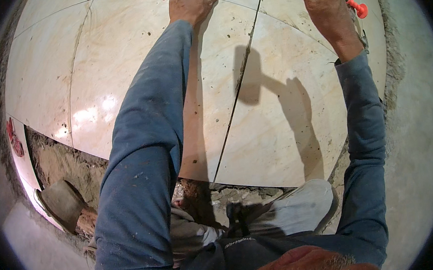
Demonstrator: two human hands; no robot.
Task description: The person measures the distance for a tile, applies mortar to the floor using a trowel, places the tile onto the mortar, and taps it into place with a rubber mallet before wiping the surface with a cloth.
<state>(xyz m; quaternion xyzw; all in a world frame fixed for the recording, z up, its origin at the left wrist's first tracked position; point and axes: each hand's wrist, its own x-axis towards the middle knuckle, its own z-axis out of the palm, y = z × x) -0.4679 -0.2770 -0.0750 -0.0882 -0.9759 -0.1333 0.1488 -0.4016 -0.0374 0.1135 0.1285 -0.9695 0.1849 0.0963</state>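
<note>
A large cream tile [217, 74] with faint tan veining lies on the floor in the middle of the view, scattered with small dark crumbs. The left hand [191, 5] is at its far edge, back up, the palm laid down there and the thumb spread away from the fingers, which run past the top of the view. A dark open joint [240, 80] separates this tile from a matching right-hand tile [296, 49]. Above that one is the right hand [333, 19], its fingertips cut off; I cannot tell whether they close on anything, though a mallet-shaped shadow [248, 77] falls across the joint, joined to the shadow of a hand and forearm.

Just beside the right hand, partly behind it, is an orange-knobbed tool [358, 8]. More cream tiles extend to the left, and a red item [14, 138] lies near their outer edge. Along the near edge of the tiling, bare earthy ground [60, 156] shows. The person's blue sleeves [149, 104] reach forward over the floor, and a pale trouser knee [304, 204] meets the near edge of the right-hand tile.
</note>
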